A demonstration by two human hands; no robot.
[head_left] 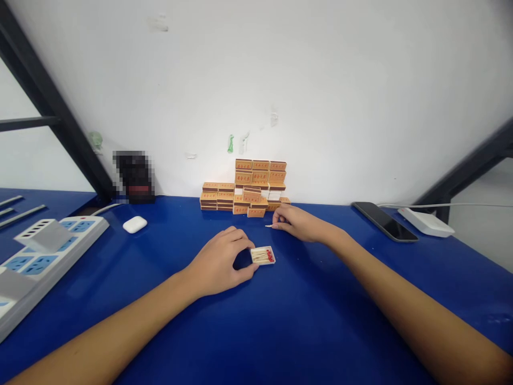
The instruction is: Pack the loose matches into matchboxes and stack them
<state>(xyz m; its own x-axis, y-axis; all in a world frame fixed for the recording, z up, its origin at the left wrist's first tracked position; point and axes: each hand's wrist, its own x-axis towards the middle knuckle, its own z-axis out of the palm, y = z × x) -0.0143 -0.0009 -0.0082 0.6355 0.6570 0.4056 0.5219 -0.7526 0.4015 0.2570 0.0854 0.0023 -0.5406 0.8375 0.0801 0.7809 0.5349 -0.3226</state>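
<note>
My left hand (224, 261) grips the left end of a small white matchbox tray (274, 261) between thumb and fingers. Inside the tray lie several matches (262, 256), their red heads toward the right. My right hand (289, 222) is pinched shut on a short pale stick (269, 226), which looks like a match, just above the blue table. Behind both hands, several orange and brown matchboxes (260, 176) are stacked against the wall, higher in the middle and right than at the left.
A white power strip (72, 251) with plugs runs along the left. Near it are a white earbud case (135, 224) and a dark pixelated object (138, 179). A black phone (385, 222) and a white box (428, 223) with a cable lie at the right on the blue table (256, 331).
</note>
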